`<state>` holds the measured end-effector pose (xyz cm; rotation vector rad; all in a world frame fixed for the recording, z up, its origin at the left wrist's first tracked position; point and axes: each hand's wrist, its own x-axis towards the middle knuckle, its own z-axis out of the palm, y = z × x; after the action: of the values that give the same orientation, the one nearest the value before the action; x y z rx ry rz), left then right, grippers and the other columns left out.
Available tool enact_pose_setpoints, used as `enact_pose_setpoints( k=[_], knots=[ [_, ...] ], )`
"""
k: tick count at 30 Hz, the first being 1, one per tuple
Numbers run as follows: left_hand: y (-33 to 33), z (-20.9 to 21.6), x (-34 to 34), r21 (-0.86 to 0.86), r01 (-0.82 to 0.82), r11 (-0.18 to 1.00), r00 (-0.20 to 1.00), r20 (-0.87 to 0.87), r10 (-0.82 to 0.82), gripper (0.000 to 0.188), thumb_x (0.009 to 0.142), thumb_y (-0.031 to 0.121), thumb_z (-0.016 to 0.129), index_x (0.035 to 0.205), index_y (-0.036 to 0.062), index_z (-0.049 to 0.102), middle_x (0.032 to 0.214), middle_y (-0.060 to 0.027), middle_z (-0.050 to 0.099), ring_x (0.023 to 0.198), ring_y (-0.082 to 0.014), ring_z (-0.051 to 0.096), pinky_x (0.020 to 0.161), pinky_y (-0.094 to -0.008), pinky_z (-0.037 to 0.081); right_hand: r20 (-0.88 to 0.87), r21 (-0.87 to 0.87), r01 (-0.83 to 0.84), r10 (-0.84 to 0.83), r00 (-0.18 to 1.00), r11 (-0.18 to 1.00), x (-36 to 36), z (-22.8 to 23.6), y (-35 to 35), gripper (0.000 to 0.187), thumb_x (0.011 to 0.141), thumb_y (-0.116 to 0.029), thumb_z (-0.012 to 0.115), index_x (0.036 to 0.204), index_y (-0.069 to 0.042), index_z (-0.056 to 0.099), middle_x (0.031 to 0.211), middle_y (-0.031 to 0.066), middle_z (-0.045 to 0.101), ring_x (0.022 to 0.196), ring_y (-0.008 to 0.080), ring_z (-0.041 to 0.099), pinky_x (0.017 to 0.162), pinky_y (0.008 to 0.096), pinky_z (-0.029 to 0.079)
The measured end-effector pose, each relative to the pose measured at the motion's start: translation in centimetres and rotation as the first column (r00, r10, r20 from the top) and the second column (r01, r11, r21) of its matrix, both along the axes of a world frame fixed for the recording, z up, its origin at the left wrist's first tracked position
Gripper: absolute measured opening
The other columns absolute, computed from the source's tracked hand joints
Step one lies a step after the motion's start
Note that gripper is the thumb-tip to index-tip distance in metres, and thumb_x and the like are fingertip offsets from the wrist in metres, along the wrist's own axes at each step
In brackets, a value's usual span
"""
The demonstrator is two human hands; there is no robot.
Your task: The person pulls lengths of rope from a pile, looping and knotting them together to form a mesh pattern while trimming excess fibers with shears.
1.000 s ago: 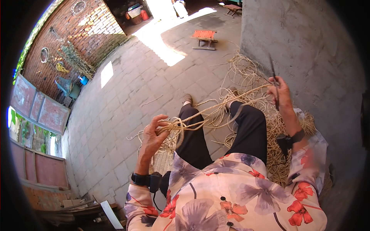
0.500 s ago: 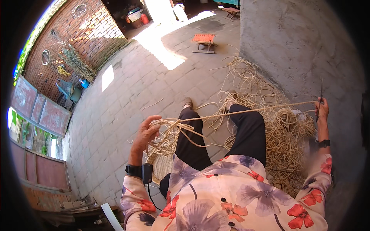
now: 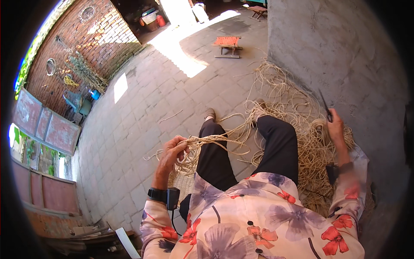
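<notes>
My left hand (image 3: 173,151) is closed on a bunch of straw cords (image 3: 211,140), held above my left knee with loose strands trailing to the right. Below that hand, partly hidden by my leg and the strands, is a pale woven straw piece (image 3: 182,182). My right hand (image 3: 337,129), out to the right over the cord pile, grips dark scissors (image 3: 324,105) by the handle, their thin blades pointing up and away. No cord shows in the right hand. Heaped beside my right leg is a large tangle of straw cord (image 3: 317,166).
A rough grey wall (image 3: 332,47) rises along the right side. Farther ahead on the paved floor (image 3: 142,129) stands a folding stool with an orange seat (image 3: 227,42). A brick wall (image 3: 103,32) and a blue-green container (image 3: 82,103) are at the far left. Pale sheeting (image 3: 359,162) lies by the pile.
The cord stretched tight between my hands is no longer in the right hand. That hand has moved left with the scissors tilting over. My left hand has shifted slightly right.
</notes>
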<state>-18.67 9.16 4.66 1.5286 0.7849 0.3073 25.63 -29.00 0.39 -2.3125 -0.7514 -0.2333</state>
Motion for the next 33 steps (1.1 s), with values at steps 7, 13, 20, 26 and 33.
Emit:
enact_pose_setpoints(
  k=[7, 13, 20, 26, 33],
  knots=[
    [-0.8, -0.3, 0.0, -0.257, -0.028, 0.966, 0.997, 0.064, 0.046, 0.021, 0.095, 0.025, 0.050, 0.083, 0.0080, 0.054, 0.060, 0.0031, 0.048, 0.046, -0.0027, 0.034, 0.041, -0.0188, 0.026, -0.550, 0.512, -0.401, 0.649, 0.525, 0.759, -12.5, 2.5, 14.3, 0.038, 0.079, 0.002, 0.063, 0.115, -0.007, 0.053, 0.077, -0.0030, 0.056, 0.055, 0.0019, 0.047, 0.048, 0.0163, 0.038],
    [-0.7, -1.4, -0.5, -0.551, 0.129, 0.824, 0.939, 0.336, 0.077, 0.021, 0.098, 0.025, 0.046, 0.088, 0.0073, 0.051, 0.057, 0.0033, 0.042, 0.040, -0.0031, 0.028, 0.037, -0.0190, 0.023, -0.579, 0.770, -0.139, 0.773, 0.258, 0.623, -16.6, -2.5, 21.4, 0.036, 0.082, -0.007, 0.059, 0.118, -0.010, 0.050, 0.078, 0.0015, 0.062, 0.050, 0.0025, 0.048, 0.042, 0.0168, 0.038],
    [-1.5, -2.3, 0.4, -0.659, 0.009, 0.752, 0.896, 0.339, 0.286, 0.020, 0.098, 0.023, 0.046, 0.089, 0.0057, 0.052, 0.054, 0.0038, 0.039, 0.040, -0.0035, 0.030, 0.036, -0.0197, 0.025, -0.431, 0.806, -0.101, 0.696, 0.575, 0.583, -19.4, 1.4, 19.5, 0.031, 0.083, -0.005, 0.059, 0.114, -0.009, 0.052, 0.067, -0.0024, 0.053, 0.053, 0.0032, 0.048, 0.049, 0.0180, 0.041],
    [-5.6, -0.4, 3.4, -0.405, 0.030, 0.914, 0.953, 0.287, 0.096, 0.025, 0.098, 0.027, 0.046, 0.093, 0.0050, 0.055, 0.055, 0.0048, 0.041, 0.039, -0.0021, 0.029, 0.036, -0.0184, 0.023, -0.142, 0.521, -0.573, 0.726, 0.673, 0.633, -22.9, 4.0, 21.1, 0.039, 0.077, -0.003, 0.068, 0.112, -0.011, 0.053, 0.068, 0.0018, 0.054, 0.060, 0.0088, 0.054, 0.057, 0.0232, 0.045],
    [-7.7, -0.3, 4.2, -0.165, 0.115, 0.980, 0.989, 0.109, -0.098, 0.031, 0.098, 0.034, 0.046, 0.102, 0.0063, 0.059, 0.058, 0.0069, 0.039, 0.043, -0.0014, 0.030, 0.039, -0.0177, 0.023, -0.058, 0.454, -0.616, 0.711, 0.701, 0.644, -22.7, 2.3, 21.1, 0.034, 0.077, 0.000, 0.067, 0.107, -0.010, 0.056, 0.067, -0.0004, 0.051, 0.060, 0.0052, 0.048, 0.055, 0.0227, 0.042]
  ],
)
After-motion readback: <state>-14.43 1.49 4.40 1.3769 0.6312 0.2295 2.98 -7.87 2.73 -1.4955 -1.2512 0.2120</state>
